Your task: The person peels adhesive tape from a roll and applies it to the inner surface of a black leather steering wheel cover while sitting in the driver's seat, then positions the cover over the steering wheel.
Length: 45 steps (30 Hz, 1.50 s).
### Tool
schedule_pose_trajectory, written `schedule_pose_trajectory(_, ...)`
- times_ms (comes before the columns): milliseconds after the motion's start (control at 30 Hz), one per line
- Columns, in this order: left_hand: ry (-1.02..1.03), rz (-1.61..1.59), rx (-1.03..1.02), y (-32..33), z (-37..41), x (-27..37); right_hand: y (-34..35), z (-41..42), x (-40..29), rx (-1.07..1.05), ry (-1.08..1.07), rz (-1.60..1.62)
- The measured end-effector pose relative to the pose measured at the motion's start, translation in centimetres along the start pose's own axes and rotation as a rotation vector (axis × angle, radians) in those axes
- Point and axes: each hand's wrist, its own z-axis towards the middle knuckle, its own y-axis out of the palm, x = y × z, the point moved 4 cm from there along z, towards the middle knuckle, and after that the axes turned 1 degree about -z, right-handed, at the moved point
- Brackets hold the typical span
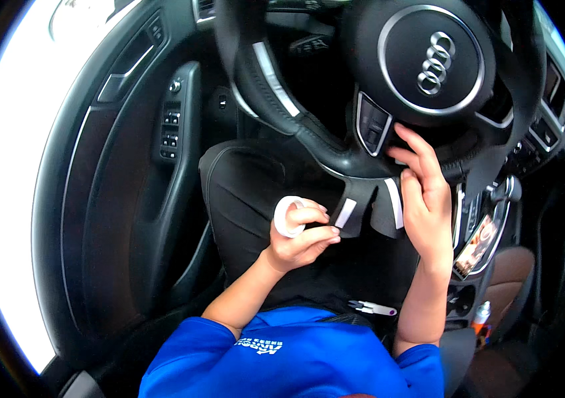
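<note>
A white roll of tape [279, 220] hangs around the fingers of my left hand [295, 241]. The fingertips of that hand meet the edge of a black, leather-like cover flap [359, 221]; whether they pinch it cannot be told. One white strip [346, 213] lies on this flap, and another white strip [395, 203] runs along the flap's right part. My right hand [424, 199] grips the lower rim of the Audi steering wheel [342, 161], fingers over it beside the spoke buttons. Higher on the rim's left side sits a third white strip [277, 79].
To the left is the car door [113, 209] with its window switches [170, 127]. White thread snips [374, 308] lie at my lap. Right of me stand the gear lever [511, 188], a phone-like item [475, 246] on the console and a small bottle [481, 316].
</note>
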Motion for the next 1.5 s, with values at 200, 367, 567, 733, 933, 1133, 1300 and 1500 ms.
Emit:
schedule_pose_trajectory(200, -0.01, -0.115, 0.086, -0.1, -0.4, -0.1, 0.7, 0.4, -0.1, 0.033, 0.073, -0.061)
schedule_pose_trajectory(367, -0.099, -0.211, 0.104, -0.1, -0.7, -0.3, 0.6, 0.8, 1.5, 0.034, 0.031, -0.052)
schedule_pose_trajectory(567, -0.149, -0.313, 0.14, 0.0, -0.9, -0.6, 0.2, 1.1, 1.9, -0.024, 0.141, -0.006)
schedule_pose_trajectory(733, -0.129, -0.334, 0.114, -0.2, -0.6, -0.8, 0.2, 1.1, 1.7, -0.057, 0.169, -0.05)
schedule_pose_trajectory(933, -0.146, -0.326, 0.131, -0.7, -0.9, -0.9, 0.2, 1.0, 1.9, -0.045, 0.151, -0.099)
schedule_pose_trajectory(1133, -0.157, -0.354, 0.165, -0.6, -1.1, -1.0, 0.2, 1.2, 1.9, -0.056, 0.208, -0.029)
schedule_pose_trajectory(1300, -0.163, -0.355, 0.148, -0.5, -1.1, -1.1, 0.1, 0.9, 2.3, -0.06, 0.158, -0.015)
schedule_pose_trajectory(1500, -0.107, -0.183, 0.095, -0.3, -1.2, -1.0, 0.0, 0.7, 2.2, -0.047, 0.12, 0.033)
